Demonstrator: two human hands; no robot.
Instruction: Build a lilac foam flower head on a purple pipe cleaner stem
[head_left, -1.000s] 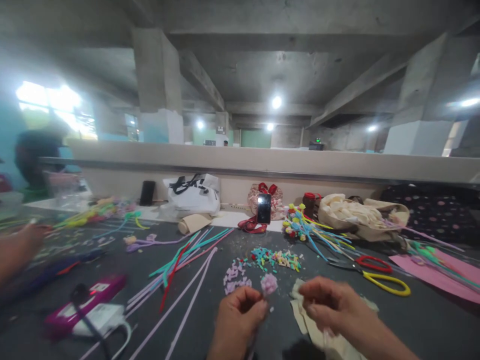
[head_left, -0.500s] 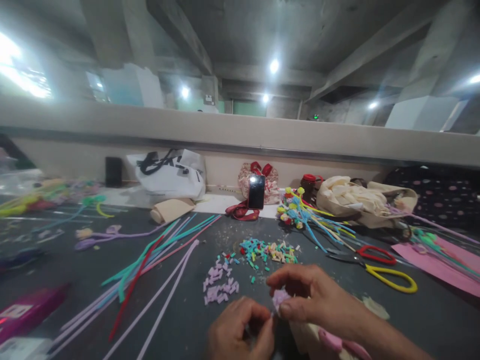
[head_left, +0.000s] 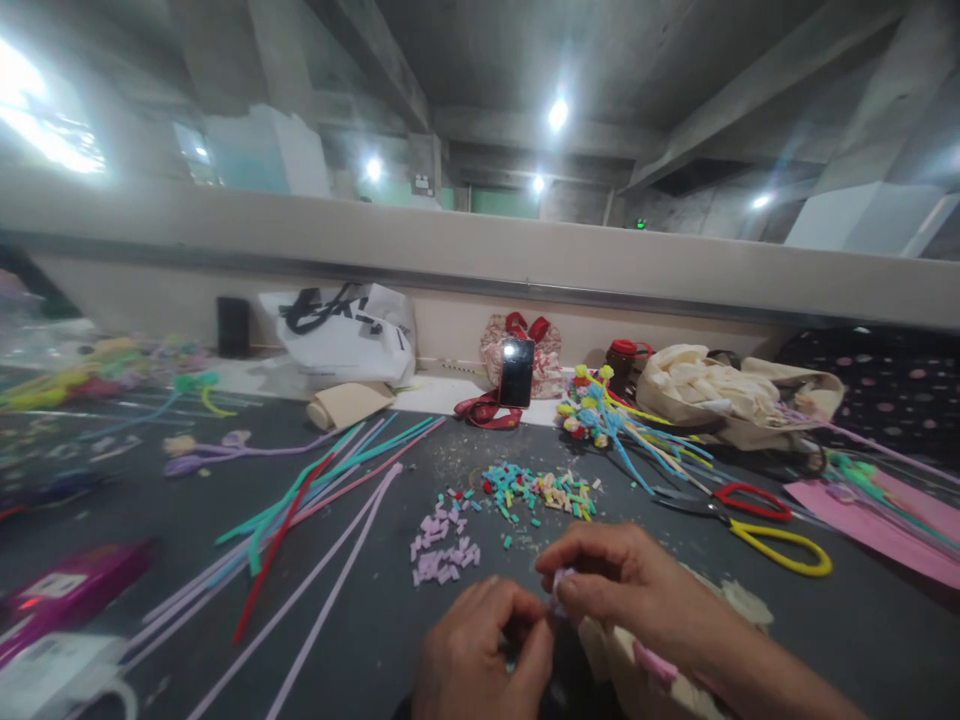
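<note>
My right hand [head_left: 622, 580] pinches a small lilac piece [head_left: 559, 588] between thumb and fingers, low and right of centre. Close on its left, my left hand [head_left: 484, 640] has thumb and index finger pressed together beside that piece; what they grip is too small to make out. Beyond my left hand lies a pile of short lilac bits [head_left: 444, 548] on the dark table. Behind my right hand, short bits in blue, green, yellow and cream [head_left: 536, 492] are scattered.
Scissors with red and yellow handles [head_left: 780, 545] lie right, near pink paper [head_left: 877, 525]. Long coloured stems [head_left: 292, 515] spread left. A phone [head_left: 516, 372] leans on a patterned bag behind. A magenta device [head_left: 82, 595] sits at far left.
My hands have come closer together, and the lilac piece is now more hidden by my fingers. The whole view has shifted slightly.
</note>
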